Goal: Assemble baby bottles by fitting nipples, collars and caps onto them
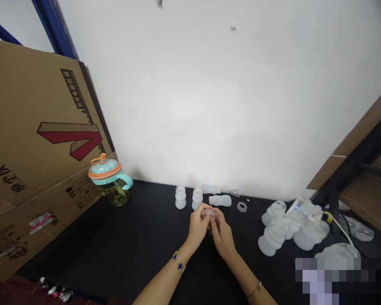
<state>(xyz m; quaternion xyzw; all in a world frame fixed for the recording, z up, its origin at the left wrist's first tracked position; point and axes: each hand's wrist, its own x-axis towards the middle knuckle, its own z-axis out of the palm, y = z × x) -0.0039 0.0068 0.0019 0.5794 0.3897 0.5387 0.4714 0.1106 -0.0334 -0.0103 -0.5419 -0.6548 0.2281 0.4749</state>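
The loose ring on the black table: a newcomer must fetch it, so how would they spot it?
On the black table, look beyond the right hand, towards the wall. Just right of the whitish bottle lying on its side is the ring. Unlike the bottle, it is a low round band around an open middle.

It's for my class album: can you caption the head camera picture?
Left hand and right hand hold a translucent piece over a black table, two frosted bottles standing near the white wall.

it looks like a storeroom or workshop, given the large printed carton (22, 106), blue metal post (55, 29) and plain black worktop (139, 237).
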